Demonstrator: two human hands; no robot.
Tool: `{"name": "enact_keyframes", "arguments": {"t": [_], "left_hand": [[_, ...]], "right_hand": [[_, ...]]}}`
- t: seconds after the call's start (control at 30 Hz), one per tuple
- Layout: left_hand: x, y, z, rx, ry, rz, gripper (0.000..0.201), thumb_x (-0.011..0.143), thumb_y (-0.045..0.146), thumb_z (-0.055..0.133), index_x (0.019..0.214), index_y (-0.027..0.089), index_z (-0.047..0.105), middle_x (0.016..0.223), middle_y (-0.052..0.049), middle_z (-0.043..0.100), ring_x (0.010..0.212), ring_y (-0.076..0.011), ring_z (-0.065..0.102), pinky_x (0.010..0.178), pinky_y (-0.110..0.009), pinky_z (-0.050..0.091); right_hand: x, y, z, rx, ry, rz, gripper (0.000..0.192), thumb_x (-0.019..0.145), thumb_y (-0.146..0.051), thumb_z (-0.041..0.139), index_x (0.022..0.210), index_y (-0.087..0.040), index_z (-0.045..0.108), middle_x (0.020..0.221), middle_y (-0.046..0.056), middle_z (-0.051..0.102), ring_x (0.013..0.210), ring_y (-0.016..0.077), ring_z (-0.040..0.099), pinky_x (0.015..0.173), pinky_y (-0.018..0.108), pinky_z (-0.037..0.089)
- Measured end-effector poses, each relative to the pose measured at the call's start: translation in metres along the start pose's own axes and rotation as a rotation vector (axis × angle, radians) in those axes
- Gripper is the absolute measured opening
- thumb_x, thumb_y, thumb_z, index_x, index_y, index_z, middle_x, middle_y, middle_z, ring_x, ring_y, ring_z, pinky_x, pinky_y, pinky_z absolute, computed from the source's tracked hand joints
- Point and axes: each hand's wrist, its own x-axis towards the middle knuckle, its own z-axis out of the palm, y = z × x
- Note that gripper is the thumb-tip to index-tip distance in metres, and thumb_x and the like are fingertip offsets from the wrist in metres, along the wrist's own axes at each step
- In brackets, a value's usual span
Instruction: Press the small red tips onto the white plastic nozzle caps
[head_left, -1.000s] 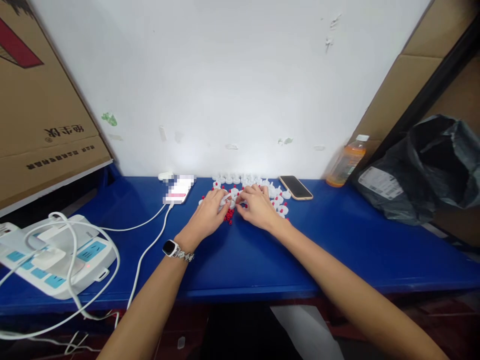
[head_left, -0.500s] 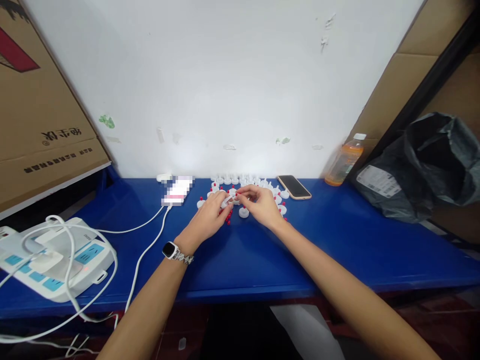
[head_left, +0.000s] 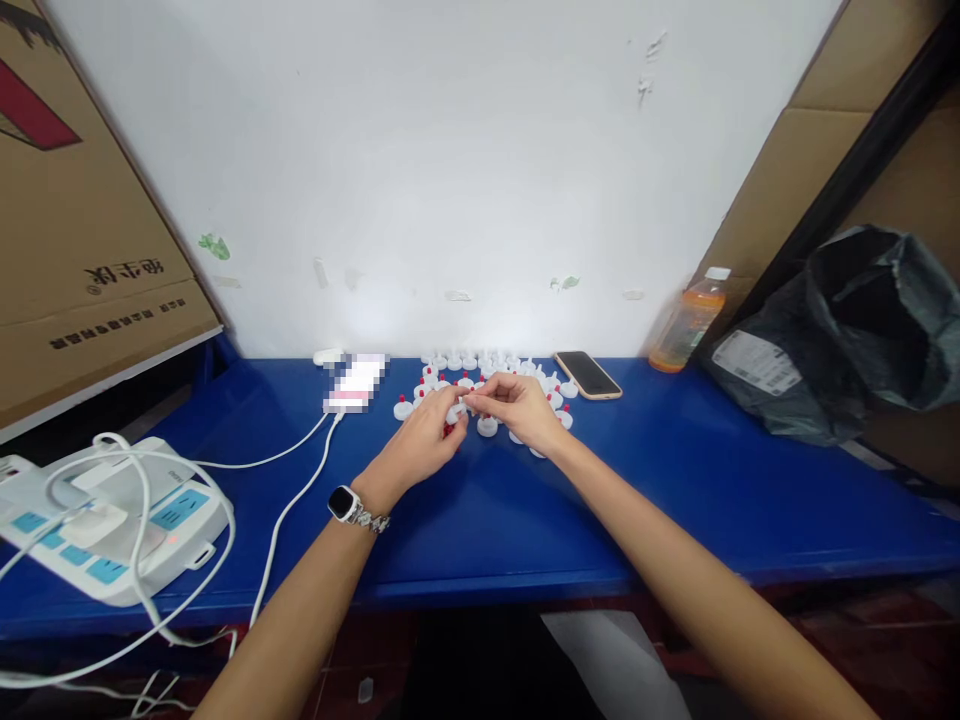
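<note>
You have two hands at work over one blue table [head_left: 480, 530], and one round white plastic cap [head_left: 456, 412] is between them, lifted just above the tabletop. Your left hand [head_left: 430, 432] grasps that cap between thumb and fingers; your right hand [head_left: 517, 410] has its thumb and forefinger pinched together at the cap, though you cannot tell whether a small piece sits between those fingertips.

Around your hands stand well over a dozen similar white caps [head_left: 403, 409]; overlap and your hands prevent an exact count. Some small red pieces [head_left: 449, 430] show under your left hand, too hidden to number. Beyond these, count two phones: one with a black screen and pale pink case [head_left: 589, 376], one with a blurred bright screen [head_left: 358, 382]. There is one clear bottle of orange liquid [head_left: 688, 325].

The caps look like shallow, translucent-white discs with a narrow upright spout; several carry a red tip, while those along the wall look plain white.
</note>
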Motion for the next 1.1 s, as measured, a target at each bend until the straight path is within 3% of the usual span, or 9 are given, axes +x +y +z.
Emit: {"name": "enact_keyframes", "arguments": {"t": [0.1, 0.23, 0.47, 0.7, 0.9, 1.1], "left_hand": [[0.000, 0.005, -0.002, -0.030, -0.028, -0.028, 0.034, 0.098, 0.036, 0.045, 0.128, 0.021, 0.051, 0.115, -0.009, 0.068, 0.092, -0.0210, 0.067, 0.081, -0.034, 0.051], [0.000, 0.012, -0.006, -0.060, -0.086, -0.137, 0.032, 0.098, 0.042, 0.046, 0.122, 0.022, 0.052, 0.075, 0.001, 0.069, 0.056, -0.0156, 0.061, 0.058, -0.027, 0.044], [0.003, 0.014, -0.008, 0.131, 0.036, -0.234, 0.018, 0.090, 0.038, 0.058, 0.098, 0.022, 0.060, 0.076, -0.001, 0.071, 0.068, -0.0202, 0.066, 0.062, -0.027, 0.040], [0.003, 0.026, -0.009, 0.471, -0.016, -0.347, 0.033, 0.090, 0.050, 0.052, 0.077, 0.021, 0.061, 0.075, -0.010, 0.071, 0.076, -0.0310, 0.069, 0.060, -0.032, 0.037], [0.003, 0.022, -0.010, 0.304, 0.003, -0.286, 0.031, 0.090, 0.045, 0.051, 0.073, 0.021, 0.059, 0.071, -0.006, 0.070, 0.068, -0.0240, 0.066, 0.061, -0.030, 0.037], [0.005, 0.027, -0.007, -0.045, 0.026, -0.206, 0.028, 0.086, 0.035, 0.054, 0.063, 0.019, 0.052, 0.059, -0.001, 0.063, 0.054, -0.0136, 0.056, 0.053, -0.025, 0.032]], "right_hand": [[0.000, -0.001, 0.000, 0.028, -0.010, 0.020, 0.033, 0.065, -0.045, 0.086, 0.070, -0.018, 0.069, 0.066, 0.001, 0.068, 0.059, 0.0118, 0.059, 0.058, 0.025, 0.046], [-0.002, -0.002, 0.001, 0.048, -0.003, 0.032, 0.031, 0.066, -0.044, 0.086, 0.071, -0.018, 0.070, 0.066, 0.000, 0.066, 0.059, 0.0105, 0.056, 0.057, 0.025, 0.044], [-0.006, -0.003, 0.005, 0.071, -0.129, 0.078, 0.028, 0.074, -0.045, 0.081, 0.082, -0.018, 0.074, 0.074, 0.000, 0.069, 0.065, 0.0105, 0.058, 0.063, 0.025, 0.045], [-0.006, 0.003, 0.006, 0.240, -0.110, 0.138, 0.028, 0.069, -0.036, 0.086, 0.080, -0.018, 0.069, 0.076, 0.002, 0.073, 0.067, 0.0123, 0.062, 0.069, 0.028, 0.048], [-0.008, -0.002, 0.005, 0.325, -0.166, 0.177, 0.026, 0.073, -0.036, 0.084, 0.077, -0.018, 0.065, 0.073, 0.002, 0.072, 0.068, 0.0130, 0.060, 0.068, 0.029, 0.045], [-0.007, -0.005, 0.004, 0.431, -0.246, 0.206, 0.025, 0.074, -0.031, 0.084, 0.071, -0.018, 0.063, 0.060, -0.003, 0.060, 0.054, 0.0077, 0.044, 0.056, 0.024, 0.035]]}}
